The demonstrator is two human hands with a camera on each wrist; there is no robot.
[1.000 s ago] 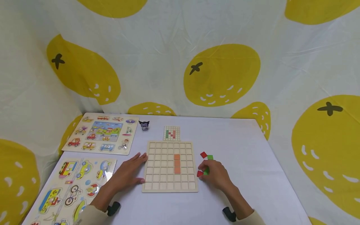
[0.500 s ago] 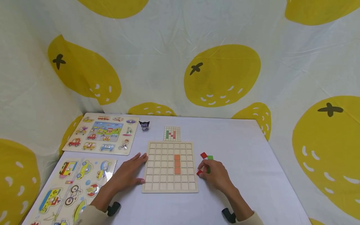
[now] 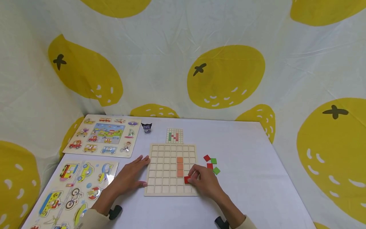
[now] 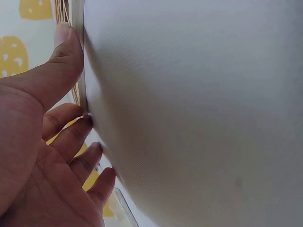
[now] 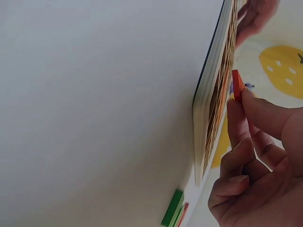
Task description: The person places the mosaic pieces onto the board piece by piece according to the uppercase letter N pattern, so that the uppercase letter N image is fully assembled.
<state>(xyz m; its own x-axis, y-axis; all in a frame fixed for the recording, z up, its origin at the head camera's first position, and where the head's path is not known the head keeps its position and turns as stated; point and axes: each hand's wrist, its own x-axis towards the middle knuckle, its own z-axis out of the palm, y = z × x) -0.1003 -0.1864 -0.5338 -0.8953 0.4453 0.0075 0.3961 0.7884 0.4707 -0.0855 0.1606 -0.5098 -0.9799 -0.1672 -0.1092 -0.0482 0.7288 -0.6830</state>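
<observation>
A wooden grid board (image 3: 163, 193) lies on the white table, with an orange column of square tiles (image 3: 180, 167) set in its cells. My right hand (image 3: 206, 182) pinches a red square tile (image 3: 187, 180) between thumb and fingers, over the lower right part of the board. The right wrist view shows that same tile (image 5: 237, 85) edge-on at the fingertips. My left hand (image 3: 128, 175) rests at the board's left edge with fingers spread. In the left wrist view its thumb and fingertips touch the board's side (image 4: 80, 56).
Loose red and green tiles (image 3: 213, 161) lie right of the board. A small pattern card (image 3: 174, 135) sits behind it, near a dark figurine (image 3: 147, 128). Two vehicle puzzle boards, a far one (image 3: 100, 152) and a near one (image 3: 112, 171), occupy the left side.
My right hand has picked up a red tile from the loose group and carried it left over the board. The remaining loose tiles are uncovered. My left hand has stayed in place.
</observation>
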